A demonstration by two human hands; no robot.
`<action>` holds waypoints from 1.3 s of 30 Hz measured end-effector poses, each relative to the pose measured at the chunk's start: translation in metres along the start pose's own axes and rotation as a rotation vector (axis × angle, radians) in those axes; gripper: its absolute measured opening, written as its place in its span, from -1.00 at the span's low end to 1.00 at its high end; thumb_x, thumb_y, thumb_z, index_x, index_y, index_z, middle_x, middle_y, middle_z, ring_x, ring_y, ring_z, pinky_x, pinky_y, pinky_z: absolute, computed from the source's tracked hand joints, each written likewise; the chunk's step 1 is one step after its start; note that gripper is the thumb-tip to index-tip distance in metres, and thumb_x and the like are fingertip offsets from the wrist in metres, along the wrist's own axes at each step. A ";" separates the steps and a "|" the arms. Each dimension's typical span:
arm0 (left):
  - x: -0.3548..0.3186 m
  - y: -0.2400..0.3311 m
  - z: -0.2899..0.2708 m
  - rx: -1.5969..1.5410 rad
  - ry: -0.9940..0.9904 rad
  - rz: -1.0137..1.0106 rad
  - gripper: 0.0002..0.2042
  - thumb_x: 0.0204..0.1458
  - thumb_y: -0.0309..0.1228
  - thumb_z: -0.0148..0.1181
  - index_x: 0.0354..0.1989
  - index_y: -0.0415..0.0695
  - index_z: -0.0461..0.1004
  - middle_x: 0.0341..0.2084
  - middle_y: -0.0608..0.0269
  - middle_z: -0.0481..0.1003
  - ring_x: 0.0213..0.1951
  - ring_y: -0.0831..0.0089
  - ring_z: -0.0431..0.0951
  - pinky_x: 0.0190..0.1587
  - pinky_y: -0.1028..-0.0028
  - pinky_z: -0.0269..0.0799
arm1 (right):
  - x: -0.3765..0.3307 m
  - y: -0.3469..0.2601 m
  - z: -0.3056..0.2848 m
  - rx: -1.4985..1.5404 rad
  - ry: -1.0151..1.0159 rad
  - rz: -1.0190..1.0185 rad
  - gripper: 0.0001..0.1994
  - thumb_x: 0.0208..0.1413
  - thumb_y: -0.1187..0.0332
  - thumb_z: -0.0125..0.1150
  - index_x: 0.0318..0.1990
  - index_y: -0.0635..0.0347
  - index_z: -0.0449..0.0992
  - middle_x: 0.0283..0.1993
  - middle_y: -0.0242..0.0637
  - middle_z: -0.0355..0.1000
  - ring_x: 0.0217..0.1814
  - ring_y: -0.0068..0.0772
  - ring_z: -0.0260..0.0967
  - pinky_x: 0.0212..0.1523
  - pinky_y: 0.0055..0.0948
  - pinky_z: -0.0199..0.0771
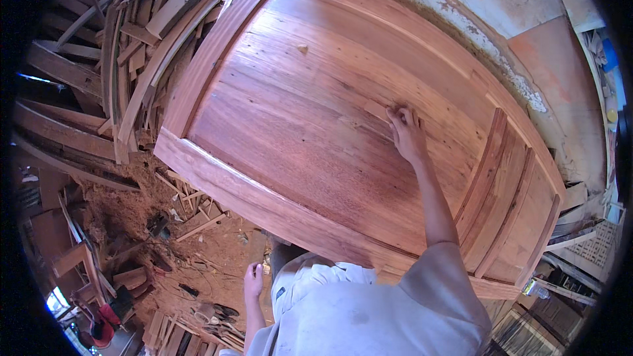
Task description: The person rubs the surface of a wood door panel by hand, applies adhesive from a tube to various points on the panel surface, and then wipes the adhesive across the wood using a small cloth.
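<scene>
**A:** What is under the person's right hand?

**B:** A small, pale, flat rectangular pad [378, 109], perhaps sandpaper or a thin block; I cannot tell which. It lies on the central panel of a large reddish wooden door [316, 125], a little right of the panel's middle. The right hand [405, 133] rests just below it, palm down, fingers curled together with their tips on the pad's lower edge, pressing rather than clasping it.

**A:** And the door itself?

**B:** It lies flat and fills most of the view. A raised frame runs round the smooth panel, and at the right end there are several shorter moulded rails side by side.

**A:** Where is the left hand?

**B:** The left hand [253, 281] hangs low beside the person's hip, well apart from the door. Its fingers are loosely bent, and something small and pale may sit at the fingertips, but it is too small to tell if anything is held.

**A:** What surrounds them?

**B:** To the left, a heap of stacked timber offcuts [132, 39]. Below the door's near edge, a floor of reddish sawdust [217, 237] strewn with wood scraps. Beyond the door's far edge, a cracked, pale concrete floor [514, 0]. The person wears a light grey shirt [376, 316].
</scene>
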State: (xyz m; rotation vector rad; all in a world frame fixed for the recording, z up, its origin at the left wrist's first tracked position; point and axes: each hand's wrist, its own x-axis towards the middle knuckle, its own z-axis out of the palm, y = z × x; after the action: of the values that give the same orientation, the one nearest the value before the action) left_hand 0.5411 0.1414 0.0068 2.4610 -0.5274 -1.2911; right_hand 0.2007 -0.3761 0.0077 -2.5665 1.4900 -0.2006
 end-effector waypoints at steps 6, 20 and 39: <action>-0.003 -0.009 0.011 -0.074 -0.008 -0.032 -0.64 0.21 -0.21 0.02 -0.01 -0.27 0.41 -0.17 -0.01 0.52 -0.13 0.28 0.52 -0.04 0.35 0.40 | 0.048 0.014 0.005 -0.009 0.043 0.009 -0.64 0.14 0.31 0.12 0.11 -0.04 0.43 0.06 -0.18 0.27 0.17 -0.08 0.17 0.09 -0.08 0.20; -0.004 -0.019 0.012 -0.124 0.030 -0.033 -0.64 0.21 -0.21 0.00 0.00 -0.26 0.41 -0.20 0.02 0.52 -0.15 0.31 0.52 -0.05 0.37 0.40 | -0.024 -0.005 -0.002 -0.025 0.041 0.176 -0.58 0.16 0.36 0.09 0.20 -0.11 0.35 0.13 -0.14 0.28 0.17 0.04 0.20 0.14 0.01 0.19; -0.013 0.010 0.009 -0.080 0.059 0.018 -0.63 0.21 -0.20 0.01 -0.02 -0.28 0.41 -0.20 0.03 0.53 -0.16 0.33 0.53 -0.05 0.37 0.41 | 0.036 -0.014 -0.001 -0.007 0.132 0.056 -0.63 0.14 0.40 0.09 0.11 -0.20 0.46 -0.07 -0.23 0.33 -0.01 -0.13 0.30 0.01 -0.08 0.24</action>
State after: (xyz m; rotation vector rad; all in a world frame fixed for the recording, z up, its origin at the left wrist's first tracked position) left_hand 0.5253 0.1374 0.0157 2.4148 -0.4724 -1.2041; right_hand 0.2302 -0.4004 0.0131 -2.5578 1.6077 -0.3650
